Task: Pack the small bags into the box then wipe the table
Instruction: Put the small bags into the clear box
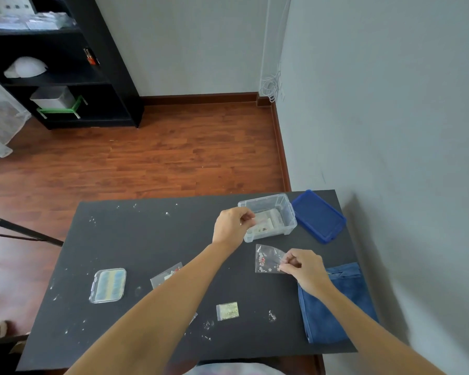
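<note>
A small clear bag (267, 259) of tiny pale flower shapes is pinched at its near right corner by the right hand (305, 269), fingers curled tight on the plastic. The bag hangs just above the black table (146, 239), a little in front of the clear box (268, 216), and tilts so its long side runs from the pinched corner up and away to the left.

The left hand (232, 226) hovers at the box's near left corner with fingers curled in — whether they hold anything cannot be told. Flat packets already lie inside the open box.

Just right of the box, touching or nearly so, lies its blue lid (318, 216), upside down. A folded blue cloth (336, 307) sits at the table's right edge, under the right wrist.

Nearer the person, a small bag of pale glitter (227, 311) lies flat, and another small bag (167, 274) is partly hidden behind the left forearm. A clear flat case (108, 285) with blue and yellow contents rests at the left. White specks (92, 220) are scattered over the tabletop — most thickly along the far and left sides.
</note>
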A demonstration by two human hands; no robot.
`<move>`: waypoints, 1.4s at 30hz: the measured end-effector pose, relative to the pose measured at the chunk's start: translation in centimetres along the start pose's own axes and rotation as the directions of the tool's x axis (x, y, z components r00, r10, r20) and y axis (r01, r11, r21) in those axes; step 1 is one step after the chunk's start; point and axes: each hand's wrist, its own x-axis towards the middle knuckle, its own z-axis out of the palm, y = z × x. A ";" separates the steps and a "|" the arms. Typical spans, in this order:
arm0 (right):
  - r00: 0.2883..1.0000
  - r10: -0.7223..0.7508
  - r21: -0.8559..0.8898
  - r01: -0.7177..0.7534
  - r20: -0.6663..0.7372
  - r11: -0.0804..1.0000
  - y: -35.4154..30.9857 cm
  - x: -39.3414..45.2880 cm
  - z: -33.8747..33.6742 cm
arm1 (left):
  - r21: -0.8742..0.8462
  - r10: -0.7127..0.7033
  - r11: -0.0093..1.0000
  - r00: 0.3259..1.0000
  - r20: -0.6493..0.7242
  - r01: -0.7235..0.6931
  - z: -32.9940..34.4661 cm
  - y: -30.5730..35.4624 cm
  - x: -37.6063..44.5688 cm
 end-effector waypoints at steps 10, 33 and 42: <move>0.942 -0.071 0.096 0.108 -0.329 0.989 -0.9 2.8 -6.9 | 0.255 0.060 0.961 0.982 0.179 -0.105 0.8 -3.2 1.8; 0.888 -0.431 -0.267 0.381 -0.163 0.885 -4.3 2.0 1.0 | 0.122 -0.066 0.990 0.998 0.013 0.064 -5.1 -7.3 -3.6; 0.821 -0.381 -0.438 0.555 0.426 0.707 -3.6 -2.7 10.1 | 0.375 -0.298 0.886 0.954 0.012 0.272 -9.3 -16.2 -14.4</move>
